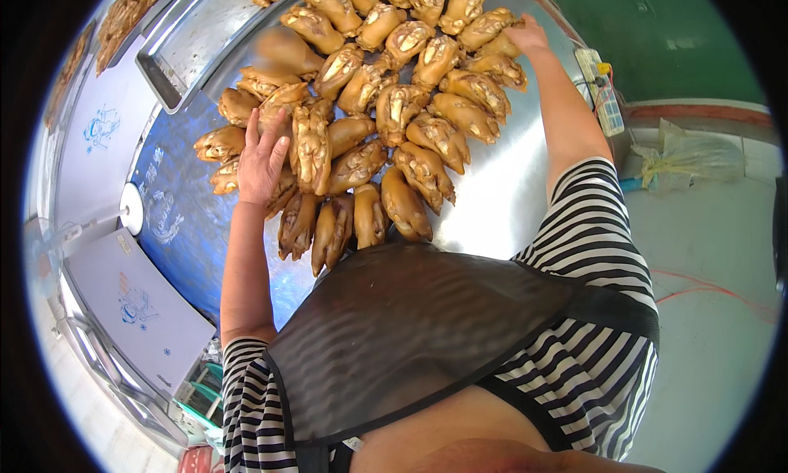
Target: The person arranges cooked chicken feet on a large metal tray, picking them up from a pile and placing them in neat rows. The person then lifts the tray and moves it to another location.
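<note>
Many brown cooked trotters (397,113) lie spread over a shiny metal tabletop (492,190), mostly side by side, some overlapping. At the left of the pile, my left hand (263,159) rests on or just over trotters, its fingers spread and pointing away from me. My right hand (528,35) reaches to the far right edge of the pile, its fingertips at a trotter (502,45). Whether those fingers grip it is hard to see. One trotter at the upper left is blurred.
An empty-looking metal tray (175,61) stands at the upper left, beside a blue printed surface (178,190). More brown pieces (129,17) lie beyond it. A power strip (600,91) with wires is right of the table. White chest freezers (135,307) stand at left.
</note>
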A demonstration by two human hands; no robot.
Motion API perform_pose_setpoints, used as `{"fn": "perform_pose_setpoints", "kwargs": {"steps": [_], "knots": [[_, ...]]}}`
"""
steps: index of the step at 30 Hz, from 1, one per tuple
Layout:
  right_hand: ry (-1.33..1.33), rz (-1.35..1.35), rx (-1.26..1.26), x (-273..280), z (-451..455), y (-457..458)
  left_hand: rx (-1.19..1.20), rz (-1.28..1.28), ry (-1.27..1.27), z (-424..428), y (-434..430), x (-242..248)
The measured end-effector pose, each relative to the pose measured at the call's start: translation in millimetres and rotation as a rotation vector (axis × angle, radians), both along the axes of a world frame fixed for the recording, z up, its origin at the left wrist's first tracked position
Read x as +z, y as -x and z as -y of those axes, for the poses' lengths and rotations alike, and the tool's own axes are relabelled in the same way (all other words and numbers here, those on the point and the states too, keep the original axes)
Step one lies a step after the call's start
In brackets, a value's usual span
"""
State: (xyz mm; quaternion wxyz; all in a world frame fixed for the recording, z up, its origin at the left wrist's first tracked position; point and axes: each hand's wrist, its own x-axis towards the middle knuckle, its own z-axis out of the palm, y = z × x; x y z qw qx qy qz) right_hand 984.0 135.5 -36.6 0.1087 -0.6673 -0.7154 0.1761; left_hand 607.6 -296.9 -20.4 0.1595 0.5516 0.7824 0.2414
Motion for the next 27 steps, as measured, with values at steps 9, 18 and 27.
{"fn": "perform_pose_setpoints", "kwargs": {"steps": [9, 18, 27], "knots": [[0.265, 0.007, -0.01, -29, -58, 6, 0.004, -0.032, -0.008, 1, 0, -3], [0.27, 0.162, -0.157, 7, -34, 10, 0.006, -0.038, -0.05, 1, 0, -2], [0.134, 0.7, 0.119, 28, 19, 47, 0.044, -0.004, 0.009, 1, -1, 0]]}}
